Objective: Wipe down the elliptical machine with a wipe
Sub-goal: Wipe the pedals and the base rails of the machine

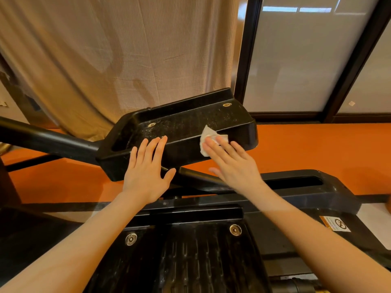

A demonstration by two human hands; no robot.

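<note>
White crumpled wipe on black moulded pedal

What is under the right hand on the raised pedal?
Under the right hand lies a white wipe, pressed by straight fingers on the near rim of the raised pedal. The fingers cover part of the wipe, and the rim beneath it is hidden.

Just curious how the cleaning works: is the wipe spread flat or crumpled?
Crumpled. The wipe bunches in folds under the right hand's straight fingers on the pedal.
</note>
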